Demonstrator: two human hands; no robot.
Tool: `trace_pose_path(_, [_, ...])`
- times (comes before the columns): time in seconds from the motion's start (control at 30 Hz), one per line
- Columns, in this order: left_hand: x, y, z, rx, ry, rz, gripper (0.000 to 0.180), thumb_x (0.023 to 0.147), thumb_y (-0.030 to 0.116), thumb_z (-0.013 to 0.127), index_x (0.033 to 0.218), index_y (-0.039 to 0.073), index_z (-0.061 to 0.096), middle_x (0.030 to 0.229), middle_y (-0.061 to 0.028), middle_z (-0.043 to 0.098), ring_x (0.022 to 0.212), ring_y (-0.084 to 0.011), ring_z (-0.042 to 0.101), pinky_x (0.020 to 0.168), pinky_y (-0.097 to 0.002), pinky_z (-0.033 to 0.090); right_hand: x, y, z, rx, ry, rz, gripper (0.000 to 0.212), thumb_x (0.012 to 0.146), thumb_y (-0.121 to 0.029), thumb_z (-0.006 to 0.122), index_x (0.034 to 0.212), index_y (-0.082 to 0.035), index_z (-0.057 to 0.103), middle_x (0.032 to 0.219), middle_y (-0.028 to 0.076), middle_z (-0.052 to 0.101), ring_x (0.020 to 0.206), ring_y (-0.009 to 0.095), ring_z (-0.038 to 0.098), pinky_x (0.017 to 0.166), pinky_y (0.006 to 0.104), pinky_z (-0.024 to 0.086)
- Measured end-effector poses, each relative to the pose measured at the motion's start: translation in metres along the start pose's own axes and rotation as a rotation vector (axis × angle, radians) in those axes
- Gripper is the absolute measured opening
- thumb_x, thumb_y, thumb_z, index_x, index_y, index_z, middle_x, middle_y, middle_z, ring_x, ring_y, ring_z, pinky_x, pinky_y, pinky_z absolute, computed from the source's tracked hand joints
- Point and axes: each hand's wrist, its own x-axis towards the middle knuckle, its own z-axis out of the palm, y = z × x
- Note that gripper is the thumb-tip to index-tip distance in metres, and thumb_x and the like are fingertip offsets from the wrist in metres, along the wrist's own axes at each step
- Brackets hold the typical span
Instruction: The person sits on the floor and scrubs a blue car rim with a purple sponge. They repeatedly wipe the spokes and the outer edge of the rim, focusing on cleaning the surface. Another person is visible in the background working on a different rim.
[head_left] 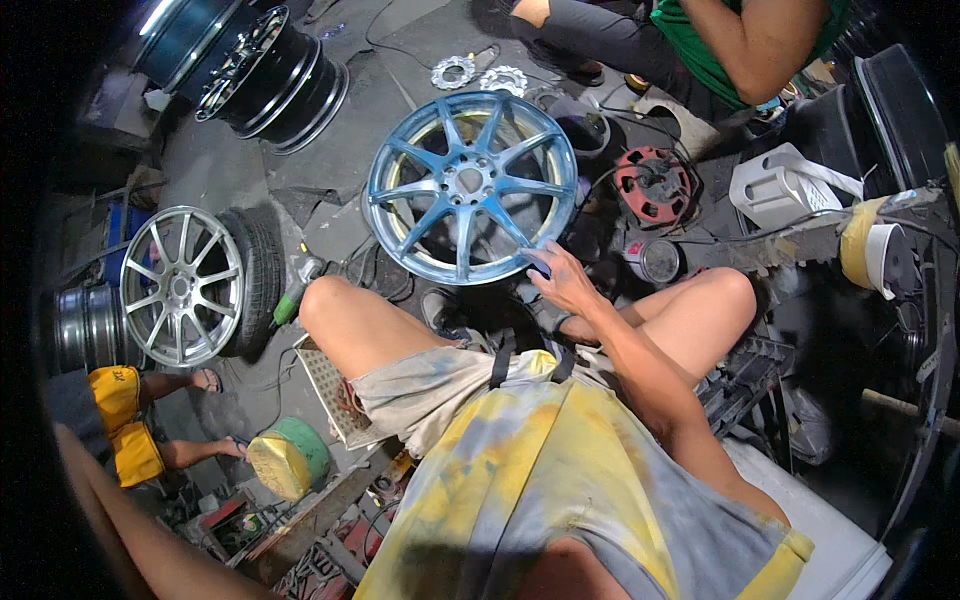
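The blue wheel (452, 182) sits at twelve o'clock, seemingly partway worked: paler patches look done, bluer ones left. The right hand (565, 280) meets its edge near five o'clock, grip impossible to tell; the left hand is out of view.

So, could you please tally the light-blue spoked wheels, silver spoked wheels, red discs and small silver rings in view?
Light-blue spoked wheel: 1
Silver spoked wheel: 1
Red disc: 1
Small silver rings: 2
Total: 5
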Motion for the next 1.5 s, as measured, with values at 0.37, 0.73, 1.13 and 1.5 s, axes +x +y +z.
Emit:
trace_pose_path(0.37, [0.001, -0.006, 0.002, -0.012, 0.008, 0.034, 0.036, 0.101, 0.033, 0.059, 0.106, 0.001, 0.075, 0.095, -0.0185, 0.074, 0.085, -0.0281, 0.071, 0.075, -0.0396, 0.055, 0.004, -0.012, -0.010, 0.008, -0.049, 0.059, 0.039, 0.088, -0.012, 0.060, 0.125, -0.002, 0.066, 0.094, 0.020, 0.056, 0.089, 0.038, 0.061, 0.081, 0.0423, 0.050])
trace_pose_path(0.73, [-0.015, -0.041, -0.038, 0.021, 0.452, 0.023, 0.037, 0.101, 0.034, 0.059, 0.105, 0.000, 0.075, 0.094, -0.0186, 0.074, 0.085, -0.0284, 0.071, 0.074, -0.0404, 0.055, 0.084, 0.000, -0.049, -0.082, 0.223, 0.042, 0.029, 0.101, -0.021, 0.057, 0.119, -0.003, 0.071, 0.103, 0.024, 0.066, 0.097, 0.042, 0.064, 0.087, 0.0475, 0.051])
trace_pose_path(1.13, [-0.168, -0.279, 0.278, -0.214, -0.263, -1.394, 0.076, 0.088, 0.058, 0.066, 0.116, -0.013, 0.067, 0.117, -0.0363, 0.066, 0.116, -0.0465, 0.065, 0.099, -0.0486, 0.051, 0.146, 0.051, 0.001, -0.200, 0.082, 0.146, 0.041, 0.101, -0.041, 0.056, 0.127, -0.014, 0.070, 0.118, 0.026, 0.067, 0.111, 0.045, 0.063, 0.097, 0.0506, 0.050])
trace_pose_path(1.5, [-0.141, -0.340, 0.249, -0.169, 0.477, -1.389, 0.043, 0.095, 0.036, 0.064, 0.104, -0.006, 0.073, 0.101, -0.0235, 0.075, 0.093, -0.0376, 0.073, 0.085, -0.0462, 0.055, 0.104, 0.031, 0.044, -0.197, 0.255, 0.164, 0.041, 0.105, -0.029, 0.045, 0.121, 0.000, 0.068, 0.108, 0.030, 0.067, 0.102, 0.048, 0.063, 0.091, 0.0547, 0.049])
